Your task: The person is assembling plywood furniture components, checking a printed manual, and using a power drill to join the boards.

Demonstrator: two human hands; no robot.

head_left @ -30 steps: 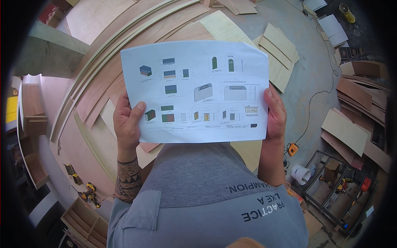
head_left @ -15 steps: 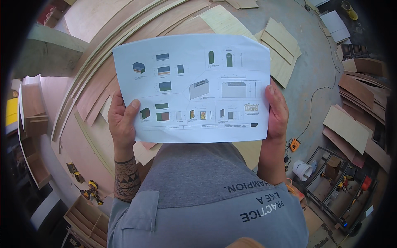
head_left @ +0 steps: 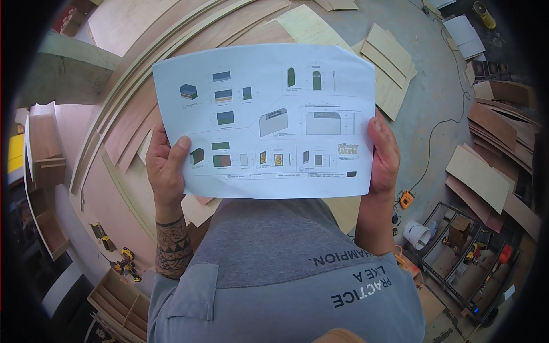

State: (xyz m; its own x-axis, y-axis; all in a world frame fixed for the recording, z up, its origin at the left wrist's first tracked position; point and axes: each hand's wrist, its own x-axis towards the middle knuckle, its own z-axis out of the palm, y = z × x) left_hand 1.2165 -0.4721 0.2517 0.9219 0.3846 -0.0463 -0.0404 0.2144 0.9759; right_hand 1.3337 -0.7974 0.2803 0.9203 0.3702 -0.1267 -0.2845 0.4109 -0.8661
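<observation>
A white sheet of paper (head_left: 229,146) printed with small coloured construction drawings is held up in front of my body, spread between both hands. My left hand (head_left: 167,163) grips its left edge, thumb on the printed face and fingers behind. At the right edge, my right hand (head_left: 383,154) pinches the sheet; most of its grip behind the paper is hidden. The drawings show box shapes, arched panels and flat panels in green, blue, grey and yellow. Slight curling shows along the paper's upper edge.
Plywood sheets (head_left: 128,126) and long strips lie beyond the paper. Cut panels (head_left: 386,63) are stacked at far right, more boards (head_left: 480,171) nearer. A drill (head_left: 127,264) sits at lower left. A white bucket (head_left: 417,234) stands beside a metal frame rack (head_left: 434,268). A cable crosses the floor.
The paper's left side has shifted slightly to the left along with my left hand. Both hands keep hold of the sheet.
</observation>
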